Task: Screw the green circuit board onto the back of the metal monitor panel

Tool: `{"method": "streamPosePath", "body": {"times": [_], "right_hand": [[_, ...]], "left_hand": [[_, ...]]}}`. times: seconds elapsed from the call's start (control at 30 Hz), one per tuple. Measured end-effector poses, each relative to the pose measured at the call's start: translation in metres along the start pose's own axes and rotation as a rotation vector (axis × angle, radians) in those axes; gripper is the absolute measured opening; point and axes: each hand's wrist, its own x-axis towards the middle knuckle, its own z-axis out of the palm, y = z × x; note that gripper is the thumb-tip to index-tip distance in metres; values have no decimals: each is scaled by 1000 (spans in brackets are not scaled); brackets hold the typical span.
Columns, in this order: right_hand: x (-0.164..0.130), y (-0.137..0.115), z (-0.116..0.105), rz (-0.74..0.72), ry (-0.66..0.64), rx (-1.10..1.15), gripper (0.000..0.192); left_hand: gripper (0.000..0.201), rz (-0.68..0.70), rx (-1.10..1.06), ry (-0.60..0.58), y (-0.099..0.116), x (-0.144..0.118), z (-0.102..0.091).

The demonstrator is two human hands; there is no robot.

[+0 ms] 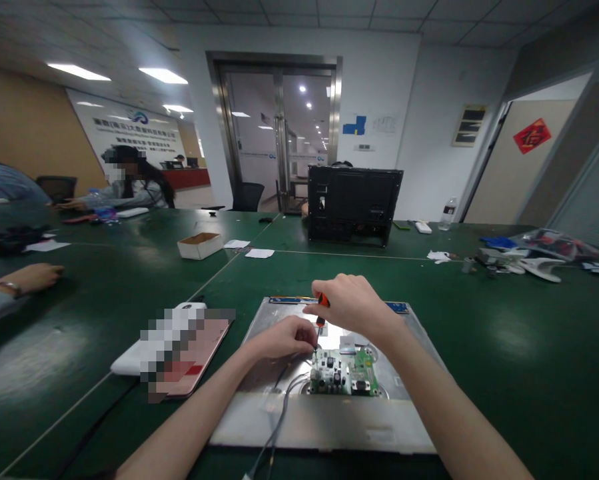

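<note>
Green table fills most of the frame, and a grey metal panel is laid flat on it at the lower centre. A small green circuit board is seated on the panel, with grey cables led toward the bottom edge. The right hand is closed around a screwdriver held upright, and its tip is pinched by the left hand at the board's upper left corner. If the tip slips off, the board could be scratched, since the fingers are very near.
</note>
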Motion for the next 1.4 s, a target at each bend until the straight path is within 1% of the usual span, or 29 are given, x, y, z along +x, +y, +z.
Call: {"method": "streamPosePath", "body": {"times": [0.07,0.13,0.27,0.4,0.47,0.53,0.67,0.77,0.83,0.9,0.93,1.03,1.1,1.2,1.3,1.33,1.4], "right_hand": [[0,0,0,-2,12,-1,24],[-2,0,0,-36,13,31,16],[-4,2,0,-79,4,84,24],[-1,2,0,-6,3,22,30],[0,2,0,0,1,2,25],[-1,2,0,-33,5,18,16],[-3,3,-2,-82,-2,55,24],[0,1,0,-37,-17,-4,28],[2,0,2,-26,-11,-19,25],[3,-1,3,-48,4,2,19],[2,-1,4,-64,13,22,18],[-1,0,4,-121,21,96,28],[-2,1,4,-143,17,115,30],[0,-1,4,-87,30,54,27],[3,-3,3,1,18,-21,32],[4,-3,3,15,6,-31,31],[3,-3,2,14,-5,-27,23]], "left_hand": [[8,3,-5,-5,-1,1,0],[8,4,-12,-13,-2,1,1],[7,4,-15,-14,-1,0,1],[6,-1,-10,-9,2,-1,0],[6,-5,-10,-12,2,-1,0],[7,-9,-14,-16,1,-1,0],[8,-11,-20,-15,1,-1,1],[7,-9,-22,-10,2,-1,1],[7,-9,-25,-9,2,0,1],[8,-10,-29,-9,0,0,2],[9,-10,-30,-9,-1,1,2],[10,-7,-28,-11,-4,1,3],[10,-8,-22,-12,-3,0,3],[10,-12,-3,-6,0,-1,2],[9,-12,22,9,3,-2,0],[9,-11,29,11,3,-1,0],[9,-8,39,9,3,-1,0]]}}
